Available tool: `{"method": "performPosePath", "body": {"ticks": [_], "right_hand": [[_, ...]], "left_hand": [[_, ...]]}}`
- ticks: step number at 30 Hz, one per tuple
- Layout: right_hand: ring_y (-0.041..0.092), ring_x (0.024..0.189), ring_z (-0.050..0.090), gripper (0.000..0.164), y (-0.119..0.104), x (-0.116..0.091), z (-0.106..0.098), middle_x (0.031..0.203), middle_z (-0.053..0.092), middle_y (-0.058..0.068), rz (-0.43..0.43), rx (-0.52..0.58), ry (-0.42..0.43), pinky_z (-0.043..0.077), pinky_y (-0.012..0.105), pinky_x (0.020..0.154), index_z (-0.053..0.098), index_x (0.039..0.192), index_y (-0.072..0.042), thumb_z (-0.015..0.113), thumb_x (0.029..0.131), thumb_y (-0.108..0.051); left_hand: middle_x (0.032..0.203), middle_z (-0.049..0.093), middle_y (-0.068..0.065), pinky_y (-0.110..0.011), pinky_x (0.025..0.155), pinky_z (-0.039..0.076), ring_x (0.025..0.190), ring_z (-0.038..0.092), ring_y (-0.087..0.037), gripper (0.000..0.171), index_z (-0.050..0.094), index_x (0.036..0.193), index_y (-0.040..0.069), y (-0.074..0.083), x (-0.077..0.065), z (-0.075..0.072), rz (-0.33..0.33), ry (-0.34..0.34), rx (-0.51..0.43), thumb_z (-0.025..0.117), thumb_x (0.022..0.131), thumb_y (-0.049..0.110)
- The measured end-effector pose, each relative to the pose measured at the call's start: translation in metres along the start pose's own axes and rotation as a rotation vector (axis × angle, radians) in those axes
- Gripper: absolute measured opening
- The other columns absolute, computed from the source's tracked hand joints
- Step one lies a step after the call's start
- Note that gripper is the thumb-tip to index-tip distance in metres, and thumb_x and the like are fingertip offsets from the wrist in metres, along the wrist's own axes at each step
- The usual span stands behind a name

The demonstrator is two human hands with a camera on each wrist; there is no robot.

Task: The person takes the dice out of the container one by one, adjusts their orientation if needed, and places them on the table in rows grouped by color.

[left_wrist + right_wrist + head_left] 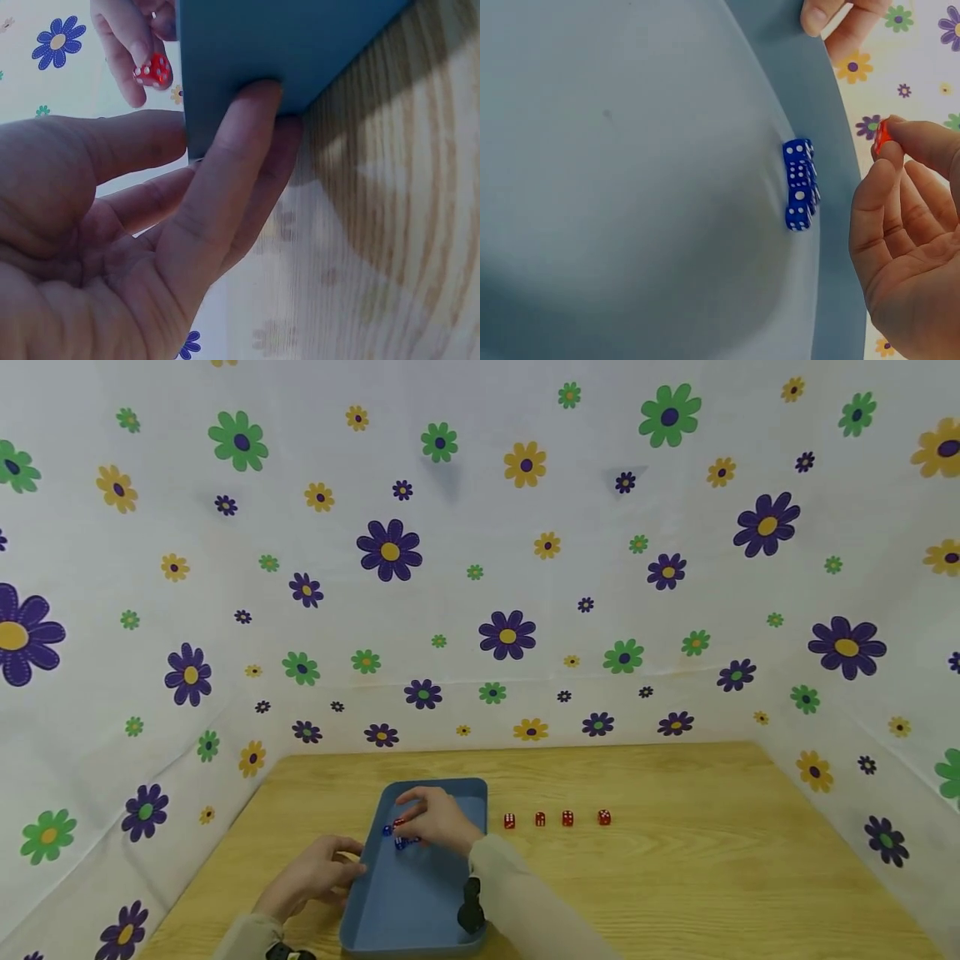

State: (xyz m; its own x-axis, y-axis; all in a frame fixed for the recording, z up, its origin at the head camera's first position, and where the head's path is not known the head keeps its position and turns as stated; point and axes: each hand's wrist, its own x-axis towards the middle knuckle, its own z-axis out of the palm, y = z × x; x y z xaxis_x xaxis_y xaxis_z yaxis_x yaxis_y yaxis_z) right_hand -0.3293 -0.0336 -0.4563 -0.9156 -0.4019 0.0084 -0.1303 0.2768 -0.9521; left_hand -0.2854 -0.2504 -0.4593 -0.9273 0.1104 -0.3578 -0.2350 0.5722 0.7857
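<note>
My right hand (438, 821) is over the far part of a blue tray (420, 910) and pinches a red die (883, 136) between thumb and fingertips. The red die, with white dots, is held up above the blue dice (799, 184), several of which sit close together inside the tray near its left wall. My left hand (318, 872) holds the tray's left edge. In the left wrist view its fingers (225, 172) press against the outer wall, with a thumb at the rim.
Several red dice (567, 818) stand in a spaced row on the wooden table (712, 877), to the right of the tray. White cloth (465, 610) printed with flowers closes off the back and both sides of the table.
</note>
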Motion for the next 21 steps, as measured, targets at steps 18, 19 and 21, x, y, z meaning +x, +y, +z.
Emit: {"method": "performPosePath", "body": {"ticks": [18,19,21], "right_hand": [[0.026,0.087,0.069,0.038,-0.005,-0.031,-0.052,0.107,0.070,0.012,-0.043,0.027,-0.038,0.059,0.047,0.074,0.065,0.123,-0.012,0.074,0.086,-0.009],[0.024,0.087,0.069,0.039,-0.004,-0.033,-0.056,0.108,0.070,0.012,-0.038,0.033,-0.035,0.059,0.046,0.074,0.064,0.124,-0.012,0.074,0.087,-0.010],[0.019,0.086,0.068,0.040,-0.002,-0.038,-0.065,0.110,0.070,0.012,-0.031,0.043,-0.030,0.059,0.044,0.074,0.063,0.125,-0.011,0.074,0.087,-0.011]], "left_hand": [[0.104,0.067,-0.018,-0.043,0.068,0.061,0.086,0.069,-0.026,0.042,0.051,0.134,-0.007,-0.004,-0.001,0.002,-0.001,0.012,-0.025,0.061,0.095,0.006],[0.104,0.067,-0.017,-0.043,0.067,0.061,0.086,0.069,-0.026,0.043,0.051,0.135,-0.005,-0.004,-0.001,0.002,-0.002,0.013,-0.027,0.061,0.095,0.006],[0.104,0.068,-0.016,-0.043,0.067,0.061,0.086,0.070,-0.026,0.044,0.051,0.136,-0.003,-0.004,0.000,0.002,-0.006,0.012,-0.027,0.061,0.095,0.006]]}}
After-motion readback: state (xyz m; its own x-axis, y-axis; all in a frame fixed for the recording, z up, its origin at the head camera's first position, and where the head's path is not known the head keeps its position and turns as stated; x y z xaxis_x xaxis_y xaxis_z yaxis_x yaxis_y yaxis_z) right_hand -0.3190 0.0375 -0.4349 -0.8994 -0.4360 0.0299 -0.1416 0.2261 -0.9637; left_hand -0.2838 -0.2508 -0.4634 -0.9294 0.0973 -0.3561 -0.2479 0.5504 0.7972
